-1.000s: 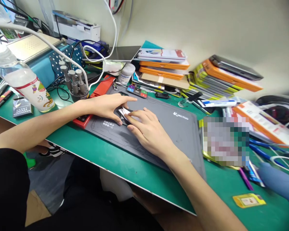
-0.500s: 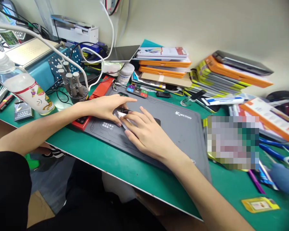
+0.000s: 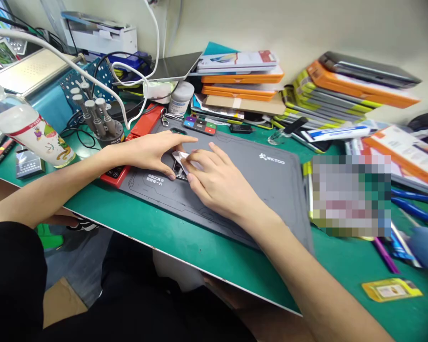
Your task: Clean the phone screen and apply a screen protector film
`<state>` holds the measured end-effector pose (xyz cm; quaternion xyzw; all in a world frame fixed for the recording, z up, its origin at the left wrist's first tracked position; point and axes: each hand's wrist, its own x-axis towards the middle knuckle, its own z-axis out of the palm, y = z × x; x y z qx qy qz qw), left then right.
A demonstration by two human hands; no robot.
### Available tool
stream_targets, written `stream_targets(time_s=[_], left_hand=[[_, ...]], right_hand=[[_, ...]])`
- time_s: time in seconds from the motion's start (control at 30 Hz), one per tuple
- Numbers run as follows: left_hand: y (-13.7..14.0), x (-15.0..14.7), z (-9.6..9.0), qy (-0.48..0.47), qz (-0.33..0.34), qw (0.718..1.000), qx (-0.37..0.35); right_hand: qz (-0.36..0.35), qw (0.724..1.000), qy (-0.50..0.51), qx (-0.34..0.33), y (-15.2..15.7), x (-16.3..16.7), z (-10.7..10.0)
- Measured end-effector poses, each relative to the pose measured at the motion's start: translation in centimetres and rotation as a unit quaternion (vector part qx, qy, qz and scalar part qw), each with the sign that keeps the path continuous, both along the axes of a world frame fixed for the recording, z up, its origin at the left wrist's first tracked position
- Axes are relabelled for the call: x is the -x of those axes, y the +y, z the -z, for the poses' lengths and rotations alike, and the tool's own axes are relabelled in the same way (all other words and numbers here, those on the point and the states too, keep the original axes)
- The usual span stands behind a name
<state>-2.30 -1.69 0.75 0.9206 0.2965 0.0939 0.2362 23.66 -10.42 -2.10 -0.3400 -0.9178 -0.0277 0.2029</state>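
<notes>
A small workshop, by its green bench, gray work mat and cluster of gray drivers.

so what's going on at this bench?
A person is working bare-handed over a grey mat on a green table. The right hand pinches a thin white piece, cloth or paper, over a dark flat device mostly hidden by the hands. The left hand is at the device's left side, thumb and index finger spread; whether it grips is unclear. A bottle stands to the left.
</notes>
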Motion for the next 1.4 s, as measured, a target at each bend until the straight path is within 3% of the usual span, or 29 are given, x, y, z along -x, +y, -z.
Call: stream_targets(time_s=[0.17, 0.5, 0.67, 0.9, 1.17, 1.4], left_hand=[[0.0, 0.0, 0.1, -0.005, 0.011, 1.0, 0.002], [0.5, 0.3, 0.1, -0.012, 0.041, 0.999, 0.015], [0.3, 0.2, 0.0, -0.004, 0.008, 1.0, 0.009], [-0.1, 0.0, 0.3, -0.005, -0.036, 0.997, -0.069], [-0.3, 0.0, 0.0, 0.005, -0.055, 0.993, -0.103], [-0.6, -0.2, 0.5, -0.014, -0.105, 0.971, -0.214]], right_hand=[[-0.039, 0.999, 0.003, -0.011, -0.6, -0.3, 0.0], [-0.016, 0.999, 0.02, -0.044, -0.8, -0.5, -0.2], [-0.028, 0.998, 0.03, -0.054, -0.6, -1.3, 0.1], [-0.043, 0.991, 0.052, -0.118, 0.2, -1.2, 0.8], [0.016, 0.993, 0.04, -0.108, 0.9, -0.8, 1.2], [0.058, 0.995, 0.044, -0.074, 0.8, -1.6, 1.3]])
